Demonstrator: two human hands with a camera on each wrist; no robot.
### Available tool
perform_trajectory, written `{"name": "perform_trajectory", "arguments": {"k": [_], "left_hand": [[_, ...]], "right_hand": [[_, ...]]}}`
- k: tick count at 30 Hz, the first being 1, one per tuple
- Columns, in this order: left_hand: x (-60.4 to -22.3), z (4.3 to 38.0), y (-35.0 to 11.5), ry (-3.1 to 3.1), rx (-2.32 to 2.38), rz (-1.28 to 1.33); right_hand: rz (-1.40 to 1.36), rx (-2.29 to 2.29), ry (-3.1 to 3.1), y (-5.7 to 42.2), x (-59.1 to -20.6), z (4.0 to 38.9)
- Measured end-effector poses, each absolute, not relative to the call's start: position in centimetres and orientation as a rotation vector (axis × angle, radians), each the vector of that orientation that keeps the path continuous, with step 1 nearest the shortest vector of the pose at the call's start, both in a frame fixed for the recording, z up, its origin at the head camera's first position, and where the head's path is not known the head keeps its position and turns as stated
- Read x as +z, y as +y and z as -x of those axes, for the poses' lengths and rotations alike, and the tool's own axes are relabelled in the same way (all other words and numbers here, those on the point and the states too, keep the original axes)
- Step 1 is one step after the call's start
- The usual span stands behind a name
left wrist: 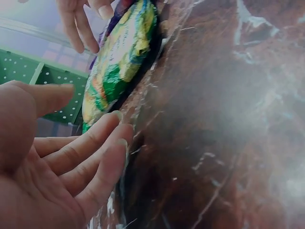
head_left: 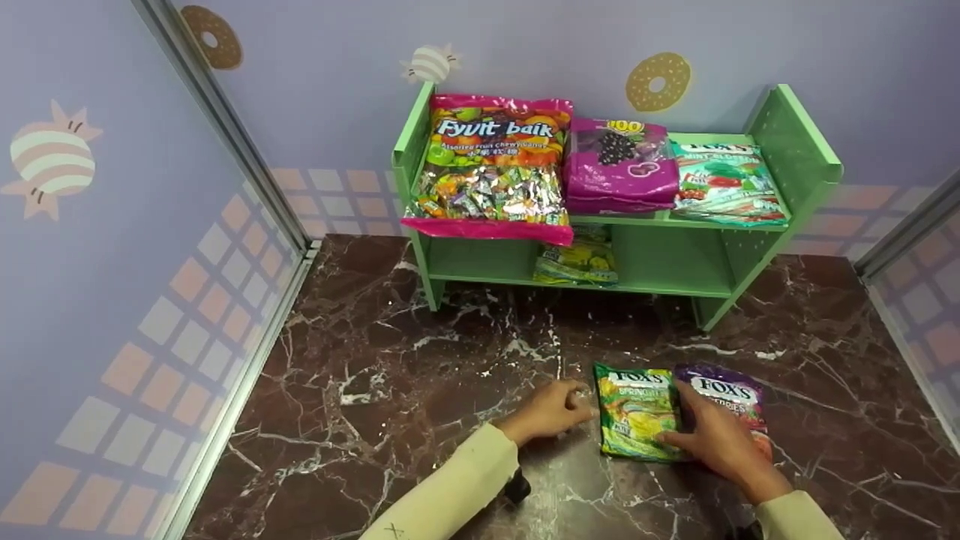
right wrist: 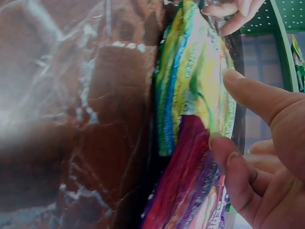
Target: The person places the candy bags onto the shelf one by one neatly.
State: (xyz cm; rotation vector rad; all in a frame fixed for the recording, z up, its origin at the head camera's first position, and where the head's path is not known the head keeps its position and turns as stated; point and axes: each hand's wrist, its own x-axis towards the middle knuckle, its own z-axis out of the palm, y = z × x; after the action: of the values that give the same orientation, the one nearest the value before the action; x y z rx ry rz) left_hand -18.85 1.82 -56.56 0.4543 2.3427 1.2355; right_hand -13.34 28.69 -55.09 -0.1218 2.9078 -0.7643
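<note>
Nearest, a person in pale sleeves (head_left: 457,480) works over a dark marbled surface (head_left: 450,375). The left hand (head_left: 551,410), fingers loosely spread, stands just beside the left edge of a green Fox's bag (head_left: 634,412); whether it touches cannot be told. The right hand (head_left: 720,439), thumb and fingers apart, lies over that bag's right side and a purple Fox's bag (head_left: 724,390) next to it. Both bags lie on the surface.

Beyond, a green shelf (head_left: 667,259) bears a Fyvit baik bag (head_left: 491,169), a magenta bag (head_left: 622,169) and a mint bag (head_left: 727,184) above, a yellow-green bag (head_left: 577,262) below. Behind rises a lilac wall (head_left: 540,37).
</note>
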Motion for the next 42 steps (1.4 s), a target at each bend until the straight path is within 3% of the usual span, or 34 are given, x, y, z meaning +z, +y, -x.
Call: {"name": "perform_trajectory", "arguments": {"k": [25,42], "left_hand": [[-57.3,18.1,3.0,2.535,0.911,-0.675],[-57.6,18.0,1.6,2.461,1.012,-0.520]], "right_hand": [[0.249,-0.599,2.982,28.1,-56.3,12.2],[0.194,-0.614,2.929,26.0,-56.5,12.5]]}}
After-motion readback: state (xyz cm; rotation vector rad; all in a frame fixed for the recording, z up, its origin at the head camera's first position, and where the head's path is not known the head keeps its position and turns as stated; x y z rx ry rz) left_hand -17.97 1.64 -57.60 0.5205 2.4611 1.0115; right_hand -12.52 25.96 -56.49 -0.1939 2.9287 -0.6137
